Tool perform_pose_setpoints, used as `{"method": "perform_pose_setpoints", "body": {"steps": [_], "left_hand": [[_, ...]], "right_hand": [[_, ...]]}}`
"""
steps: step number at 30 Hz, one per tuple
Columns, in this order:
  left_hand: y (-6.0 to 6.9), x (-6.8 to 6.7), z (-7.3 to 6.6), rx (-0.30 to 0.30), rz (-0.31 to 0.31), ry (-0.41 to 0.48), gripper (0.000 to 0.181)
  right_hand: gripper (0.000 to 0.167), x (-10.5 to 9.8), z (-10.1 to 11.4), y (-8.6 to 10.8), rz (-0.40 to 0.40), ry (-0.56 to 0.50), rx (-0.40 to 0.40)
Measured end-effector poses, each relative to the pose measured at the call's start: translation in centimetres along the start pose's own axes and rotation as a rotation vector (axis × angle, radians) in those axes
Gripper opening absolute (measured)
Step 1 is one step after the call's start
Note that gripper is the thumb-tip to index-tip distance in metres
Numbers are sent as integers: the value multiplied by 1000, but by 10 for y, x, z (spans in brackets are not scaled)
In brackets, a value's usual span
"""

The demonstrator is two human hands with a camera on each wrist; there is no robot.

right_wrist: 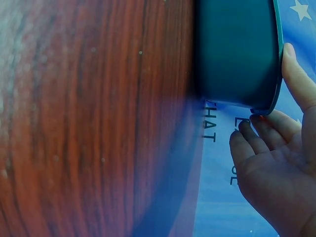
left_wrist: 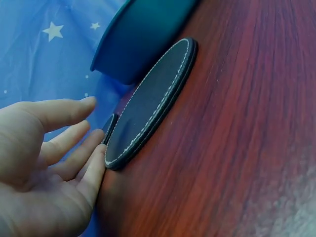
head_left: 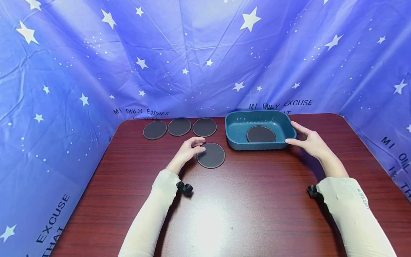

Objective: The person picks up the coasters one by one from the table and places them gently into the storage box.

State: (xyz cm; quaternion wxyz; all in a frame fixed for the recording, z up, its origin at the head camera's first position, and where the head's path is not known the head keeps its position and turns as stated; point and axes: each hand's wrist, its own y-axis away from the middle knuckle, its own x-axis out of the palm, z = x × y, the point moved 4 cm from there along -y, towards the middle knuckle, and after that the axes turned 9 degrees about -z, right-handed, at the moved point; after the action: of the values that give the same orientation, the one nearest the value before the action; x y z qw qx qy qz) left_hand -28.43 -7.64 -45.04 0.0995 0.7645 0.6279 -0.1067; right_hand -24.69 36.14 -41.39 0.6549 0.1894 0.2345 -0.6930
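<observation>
A round black coaster with pale edge stitching lies flat on the table. My left hand is at its left side, fingers loosely bent. In the left wrist view a fingertip meets the rim of the coaster, while the thumb stands apart from it. To the right is a teal rectangular basin with another black coaster inside. My right hand holds the basin's right end, thumb on the rim near the front corner. In the right wrist view its other fingers are beside the basin's outer wall.
Three more black coasters form a row along the back edge: a left one, a middle one and a right one. A blue star-patterned cloth hangs behind and beside the reddish-brown wooden table.
</observation>
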Motion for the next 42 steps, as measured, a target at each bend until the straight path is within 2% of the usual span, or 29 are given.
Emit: {"method": "perform_pose_setpoints", "body": {"steps": [4,6,13,19,23,32,37,42], "left_hand": [[2,1,1,23,46,1,58],[3,2,1,38,71,-34,65],[11,6,0,107,146,-238,87],[16,11,-3,224,159,-484,96],[18,13,-7,261,159,-571,95],[22,16,-14,222,122,-619,99],[24,16,-14,221,101,-567,105],[24,12,-14,239,72,-509,100]], "right_hand": [[83,0,0,0,-1,13,5],[83,0,0,0,0,18,7],[83,0,-1,-1,1,20,5],[83,0,-1,-1,2,26,4],[83,0,-2,-1,4,23,7],[83,-1,-2,0,3,25,8],[83,-1,0,1,9,15,14],[83,0,1,2,7,0,6]]}}
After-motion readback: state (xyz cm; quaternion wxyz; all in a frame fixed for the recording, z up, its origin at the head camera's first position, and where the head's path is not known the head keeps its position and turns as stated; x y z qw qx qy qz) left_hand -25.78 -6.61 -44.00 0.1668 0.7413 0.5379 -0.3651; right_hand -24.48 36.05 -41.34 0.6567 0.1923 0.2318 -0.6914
